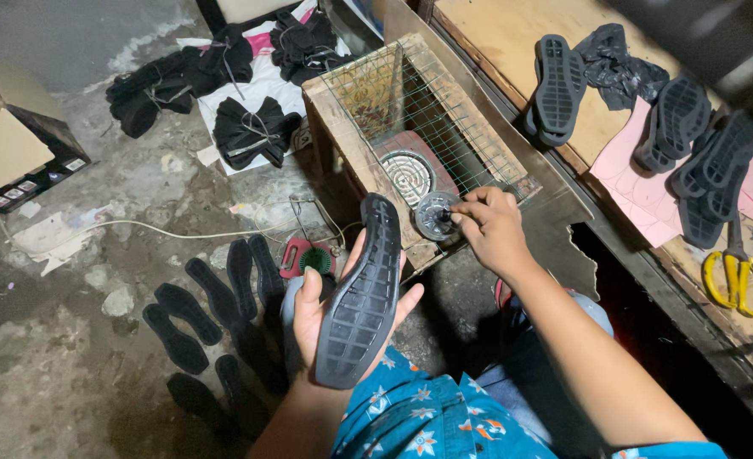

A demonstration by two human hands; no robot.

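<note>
My left hand (321,310) holds a black rubber shoe sole (361,293), tread side up, low in the middle of the view. My right hand (491,225) pinches a small round grey dial (435,214) at the front corner of a wooden box (342,127). The box is topped with wire mesh (427,102) and has a round coil heater (406,170) inside it.
Several black insoles (215,314) lie on the concrete floor at the left, near a small red device (304,257) with a white cable. Bundles of black shoe uppers (249,127) lie behind. A workbench at the right carries more soles (559,85), pink paper and yellow scissors (738,276).
</note>
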